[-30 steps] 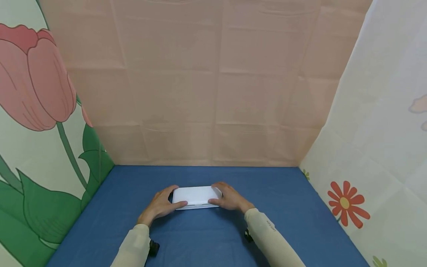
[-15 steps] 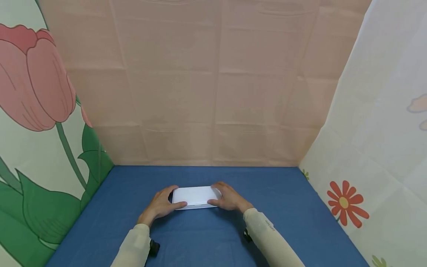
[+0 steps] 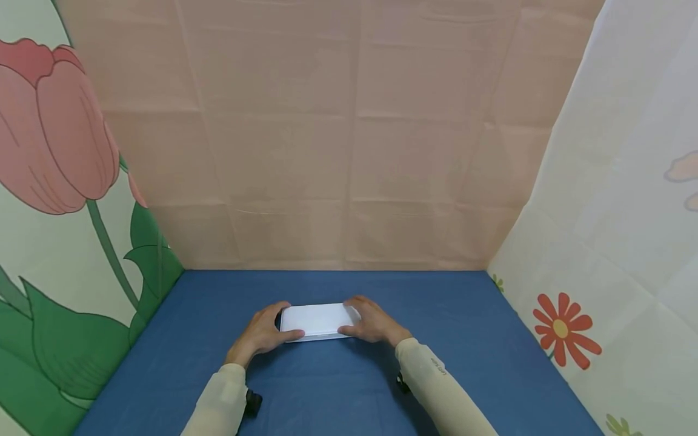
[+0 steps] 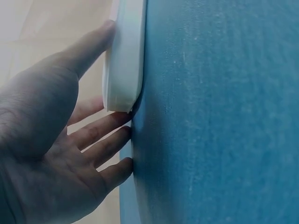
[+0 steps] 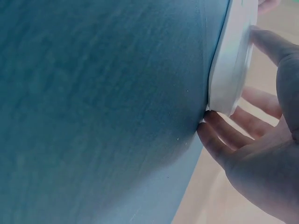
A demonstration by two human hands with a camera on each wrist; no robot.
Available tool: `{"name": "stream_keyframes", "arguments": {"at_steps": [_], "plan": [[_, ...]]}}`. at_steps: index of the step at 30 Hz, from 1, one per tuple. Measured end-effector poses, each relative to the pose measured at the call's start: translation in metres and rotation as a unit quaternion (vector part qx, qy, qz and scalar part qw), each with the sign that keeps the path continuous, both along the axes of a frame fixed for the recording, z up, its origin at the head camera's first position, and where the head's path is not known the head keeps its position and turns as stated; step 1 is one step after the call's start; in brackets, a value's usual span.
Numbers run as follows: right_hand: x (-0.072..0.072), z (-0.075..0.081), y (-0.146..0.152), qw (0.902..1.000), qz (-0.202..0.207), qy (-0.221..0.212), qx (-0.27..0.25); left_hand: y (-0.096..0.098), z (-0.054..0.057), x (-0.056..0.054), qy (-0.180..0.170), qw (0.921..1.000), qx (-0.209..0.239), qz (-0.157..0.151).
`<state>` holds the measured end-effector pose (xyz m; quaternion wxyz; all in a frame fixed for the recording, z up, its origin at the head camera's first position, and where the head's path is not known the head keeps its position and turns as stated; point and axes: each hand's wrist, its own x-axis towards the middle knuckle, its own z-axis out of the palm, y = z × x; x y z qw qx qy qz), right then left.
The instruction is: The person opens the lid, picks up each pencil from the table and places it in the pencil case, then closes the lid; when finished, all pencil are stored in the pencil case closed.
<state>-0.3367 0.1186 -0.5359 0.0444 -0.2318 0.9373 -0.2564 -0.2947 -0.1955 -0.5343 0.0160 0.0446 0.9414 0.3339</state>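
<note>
A flat white box (image 3: 317, 318) with rounded edges and a seam along its near side lies on the blue tabletop. My left hand (image 3: 260, 333) grips its left end, thumb on the near top edge and forefinger at the far corner. At the other end, my right hand (image 3: 374, 322) holds it in the same way. In the left wrist view the thumb presses the side of the box (image 4: 125, 60), while the lower fingertips touch the blue cloth. The right wrist view has the thumb against the box (image 5: 232, 60) and the other fingers spread behind its end.
Blue cloth (image 3: 327, 393) covers the table. A tan sheet (image 3: 349, 151) hangs along the back edge. Printed panels stand at both sides, the left with a pink tulip (image 3: 76, 127), the right with a red flower (image 3: 567, 330).
</note>
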Motion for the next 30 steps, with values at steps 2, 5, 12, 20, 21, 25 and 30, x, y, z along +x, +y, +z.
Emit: {"name": "stream_keyframes", "arguments": {"at_steps": [2,5,12,20,21,25,30], "plan": [[0.000,-0.001,0.000,1.0000,0.001,0.003,0.000,0.000,0.001,0.000,-0.001,1.0000,-0.001,0.000],[0.001,-0.001,-0.001,1.0000,0.001,0.006,-0.001,0.000,0.001,0.000,-0.004,1.0000,-0.001,0.000],[0.003,-0.001,-0.002,1.0000,-0.003,0.005,-0.005,0.000,0.000,0.000,-0.004,1.0000,0.003,0.002],[0.008,-0.002,0.001,0.9999,0.013,0.001,-0.005,-0.003,-0.003,0.002,0.000,0.9999,-0.002,-0.011],[0.009,-0.001,0.003,0.9998,0.018,0.002,-0.006,-0.004,-0.003,0.002,0.001,0.9999,-0.006,-0.014],[0.013,0.003,0.009,0.9995,0.031,0.007,-0.007,-0.006,0.000,0.003,0.007,0.9994,-0.025,-0.024],[0.019,0.006,0.021,0.9993,0.031,0.017,-0.009,-0.005,0.004,0.005,0.049,0.9953,-0.068,-0.048]]}}
